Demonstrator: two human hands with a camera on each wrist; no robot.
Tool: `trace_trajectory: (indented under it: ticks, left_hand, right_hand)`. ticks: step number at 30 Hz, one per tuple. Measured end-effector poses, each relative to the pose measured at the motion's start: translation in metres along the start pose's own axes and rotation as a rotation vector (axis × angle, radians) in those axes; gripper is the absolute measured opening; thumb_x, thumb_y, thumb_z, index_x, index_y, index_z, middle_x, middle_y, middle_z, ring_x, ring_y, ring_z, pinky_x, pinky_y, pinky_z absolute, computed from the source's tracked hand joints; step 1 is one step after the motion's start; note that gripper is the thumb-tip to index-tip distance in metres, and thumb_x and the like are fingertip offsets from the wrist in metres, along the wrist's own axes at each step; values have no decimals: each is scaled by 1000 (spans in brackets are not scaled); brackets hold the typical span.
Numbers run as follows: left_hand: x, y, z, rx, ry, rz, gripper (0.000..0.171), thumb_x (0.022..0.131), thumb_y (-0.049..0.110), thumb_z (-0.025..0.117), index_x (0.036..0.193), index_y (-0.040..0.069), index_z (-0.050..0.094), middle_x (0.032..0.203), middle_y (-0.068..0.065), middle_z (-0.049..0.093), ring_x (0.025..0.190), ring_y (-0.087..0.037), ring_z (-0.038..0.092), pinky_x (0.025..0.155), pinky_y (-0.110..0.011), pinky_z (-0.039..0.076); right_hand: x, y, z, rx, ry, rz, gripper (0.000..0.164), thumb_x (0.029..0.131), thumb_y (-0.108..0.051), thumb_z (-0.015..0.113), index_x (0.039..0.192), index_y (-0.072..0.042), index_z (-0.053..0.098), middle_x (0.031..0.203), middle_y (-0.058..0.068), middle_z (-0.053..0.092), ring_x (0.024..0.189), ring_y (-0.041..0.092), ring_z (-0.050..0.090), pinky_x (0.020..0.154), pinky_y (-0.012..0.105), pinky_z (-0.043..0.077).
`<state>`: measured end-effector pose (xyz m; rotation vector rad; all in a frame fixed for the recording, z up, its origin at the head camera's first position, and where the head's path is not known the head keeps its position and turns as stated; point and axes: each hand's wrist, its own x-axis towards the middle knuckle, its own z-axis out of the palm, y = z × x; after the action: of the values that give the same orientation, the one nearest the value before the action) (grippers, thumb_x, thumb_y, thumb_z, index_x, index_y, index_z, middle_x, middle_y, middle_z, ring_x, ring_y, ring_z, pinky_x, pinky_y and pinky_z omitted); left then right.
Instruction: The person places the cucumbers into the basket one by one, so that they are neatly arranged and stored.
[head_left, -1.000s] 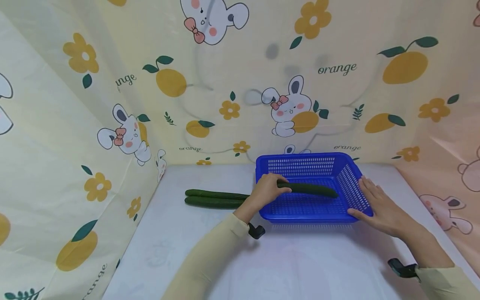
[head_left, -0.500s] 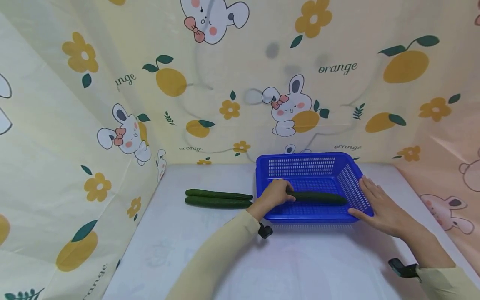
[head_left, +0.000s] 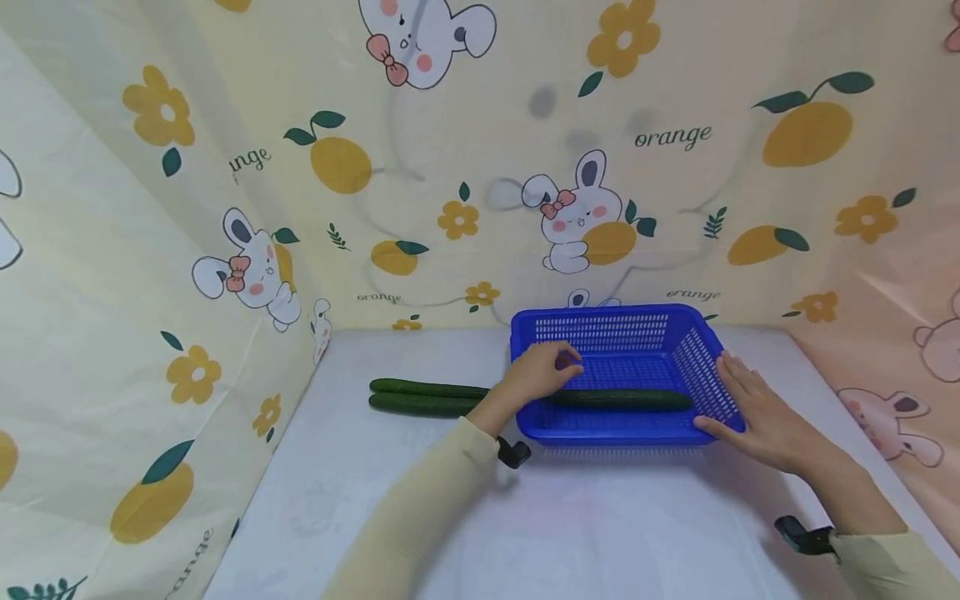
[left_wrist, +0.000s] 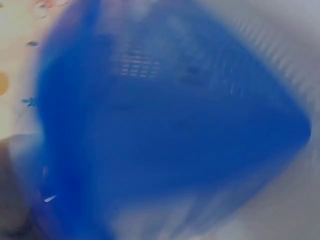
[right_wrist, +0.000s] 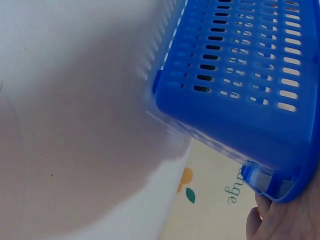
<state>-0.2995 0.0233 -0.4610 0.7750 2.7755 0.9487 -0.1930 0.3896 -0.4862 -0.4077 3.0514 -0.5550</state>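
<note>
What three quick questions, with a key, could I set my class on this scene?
1. How many cucumbers lie outside the blue basket, on the white table?
2. True or false: the left grip holds nothing.
3. Choose: what does the right grip touch? A. a cucumber; B. the basket; C. the left grip.

Key: 1. two; 2. true; 3. B.

High head view, wrist views near shared basket [head_left: 615, 437]
</note>
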Motion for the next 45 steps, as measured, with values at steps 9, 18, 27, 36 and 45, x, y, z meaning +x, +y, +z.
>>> trace_trajectory:
  ticks: [9,18,27,36,45]
  left_hand:
    - [-41,-52,-59,-33,48,-17,31,110,33,65,133,14,72,124,-2,75,116,-20,69,100,-39,58]
    - [-85,-118,-79,6,28,-91,31,105,30,73,131,14,72,130,-6,72,120,-26,66,106,-46,54]
    - [-122,-167,-95,25,-2,-135,36,102,27,77,133,8,71,132,-10,71,124,-30,64,109,-52,52]
    - [-145,-209,-105,92,2,-147,36,97,25,82,127,8,74,127,-10,71,126,-34,62,114,-55,47]
    - [-156,-232,-105,164,21,-191,38,94,22,86,128,11,72,134,-14,66,131,-39,57,117,-59,43]
  right_hand:
    - [2,0,-2,-3,11,-10,110,102,-57,63,169,2,0,175,31,-3,162,52,-6,127,69,-1]
    - [1,-1,-3,4,-11,24,110,102,-59,61,169,1,-3,175,32,-6,160,56,-7,121,79,7]
    - [1,0,-1,2,-4,10,110,102,-58,63,170,1,-2,175,31,-5,161,54,-6,124,76,5]
    - [1,0,-1,-4,-2,13,110,102,-58,63,170,-1,-2,176,30,-5,161,54,-6,121,79,8]
    - [1,-1,-1,-4,-10,28,111,102,-60,62,170,-2,-3,175,31,-5,160,54,-7,120,80,8]
